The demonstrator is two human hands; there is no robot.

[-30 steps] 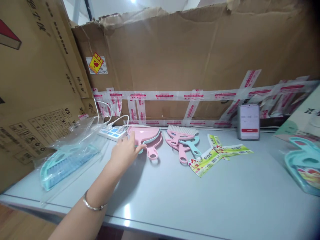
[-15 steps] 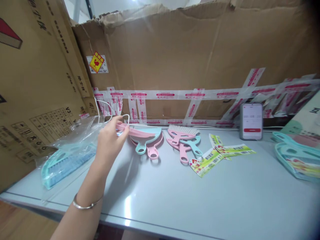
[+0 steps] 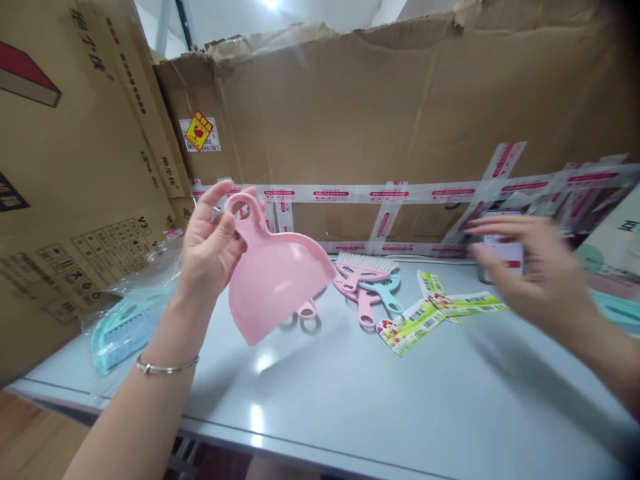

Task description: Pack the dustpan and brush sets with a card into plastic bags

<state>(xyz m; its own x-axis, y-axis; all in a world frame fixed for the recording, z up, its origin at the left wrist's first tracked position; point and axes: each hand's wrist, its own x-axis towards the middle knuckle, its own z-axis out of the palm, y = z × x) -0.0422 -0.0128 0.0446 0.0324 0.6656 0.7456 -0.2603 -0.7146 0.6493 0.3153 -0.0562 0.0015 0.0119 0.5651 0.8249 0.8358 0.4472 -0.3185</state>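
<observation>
My left hand (image 3: pixel 207 243) grips a pink dustpan (image 3: pixel 280 280) by its ring-ended handle and holds it up over the table, its pan hanging toward the lower right. Behind it, the pink handle (image 3: pixel 307 309) of another piece pokes out; the rest of that stack is hidden. My right hand (image 3: pixel 537 270), a little blurred, hovers in front of the phone (image 3: pixel 504 257) with thumb and fingers apart and nothing between them. Between my hands lies a pile of small brushes, a pink one (image 3: pixel 364 267) with white bristles on top and a turquoise handle (image 3: pixel 385 293) beside it.
Several green-yellow label cards (image 3: pixel 420 327) overlap right of the brushes. A bagged turquoise brush (image 3: pixel 130 327) lies at the left. Turquoise pieces (image 3: pixel 617 310) sit at the far right, partly behind my right arm. A large taped carton (image 3: pixel 340 120) stands along the table's back.
My left hand has raised the pink dustpan and turned its broad face toward me. My right hand has come into view from the right, now partly covering the phone.
</observation>
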